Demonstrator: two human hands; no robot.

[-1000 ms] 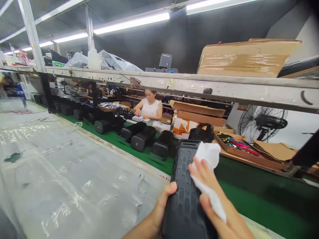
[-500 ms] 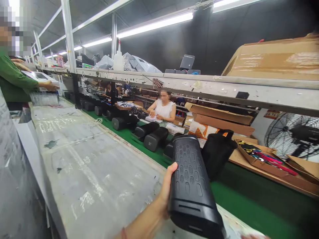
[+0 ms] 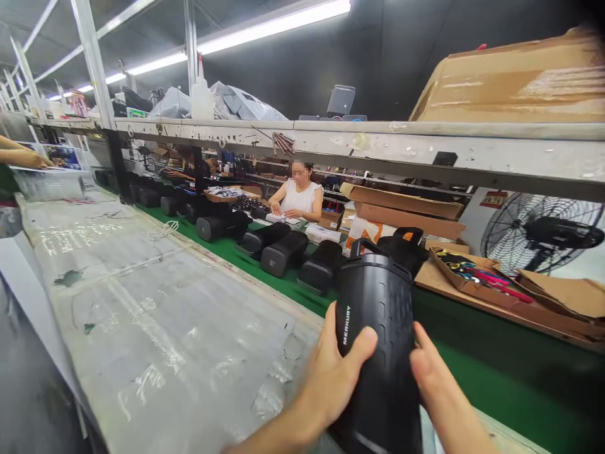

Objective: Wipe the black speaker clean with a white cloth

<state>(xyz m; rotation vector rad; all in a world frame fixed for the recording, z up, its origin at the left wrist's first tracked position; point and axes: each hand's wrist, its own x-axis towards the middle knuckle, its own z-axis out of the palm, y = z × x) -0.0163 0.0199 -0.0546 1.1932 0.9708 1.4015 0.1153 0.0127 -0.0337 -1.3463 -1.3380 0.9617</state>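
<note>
A black portable speaker with an oval-patterned face and the white word MERKURY stands tilted before me, its handle end pointing away. My left hand is closed round its left side, the thumb lying across the front. On the opposite side my right hand presses against the speaker, with some of its fingers hidden behind it. Just beyond the speaker's far end, a black case-like item is partly covered by it. Several similar black speakers, among them a near one, lie along the green belt.
To the left stretches a plastic-covered worktable. A long shelf crosses above the belt. At the right are an open carton of colourful items and a fan. A person in white sits across the belt; another person's arm reaches in at far left.
The speaker has turned, bringing its lettered side into view. My right hand has come up from the bottom edge onto its right side. The view has shifted right.
</note>
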